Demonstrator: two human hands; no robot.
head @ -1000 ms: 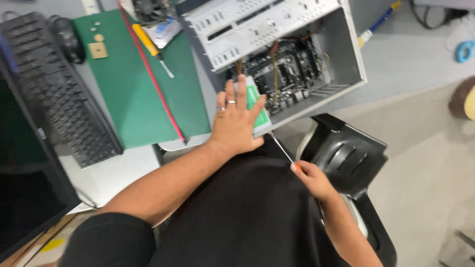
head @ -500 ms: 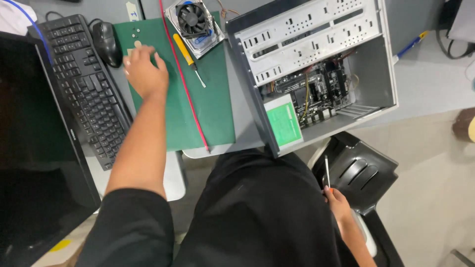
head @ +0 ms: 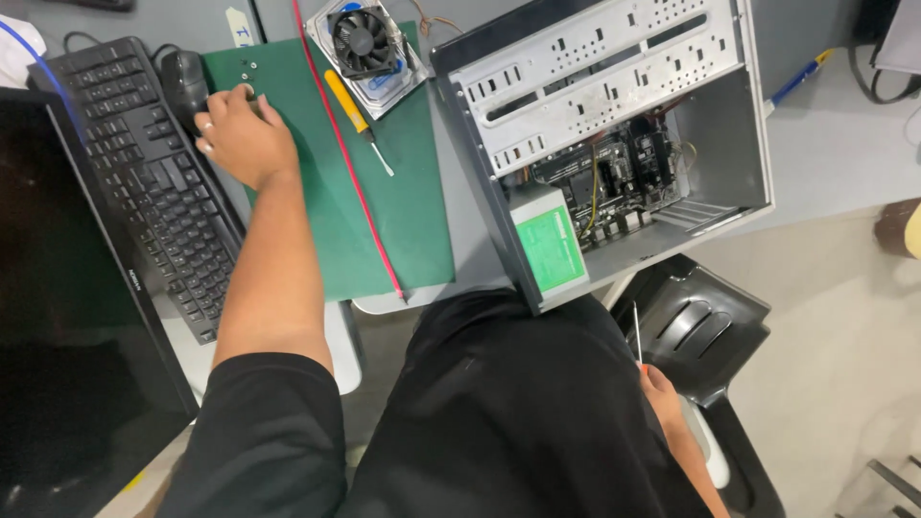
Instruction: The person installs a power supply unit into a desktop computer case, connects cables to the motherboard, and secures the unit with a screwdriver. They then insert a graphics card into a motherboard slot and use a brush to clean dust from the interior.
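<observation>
- left hand (head: 240,134) rests curled on the green mat (head: 384,221), fingertips at small screws (head: 247,69) just beyond them; whether it pinches one, i cannot tell.
- keyboard (head: 144,182) and mouse (head: 182,82) lie just left of it.
- yellow-handled screwdriver (head: 353,113) and cooler fan (head: 365,43) lie to its right.
- right hand (head: 662,388), low by the lap, grips a thin screwdriver shaft (head: 636,331); the open computer case (head: 614,144) sits above it.

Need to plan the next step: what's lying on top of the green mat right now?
On the green mat: left hand near small screws, yellow-handled screwdriver, red cable, cooler fan overlapping its edge. Anything under the hand is hidden.
</observation>
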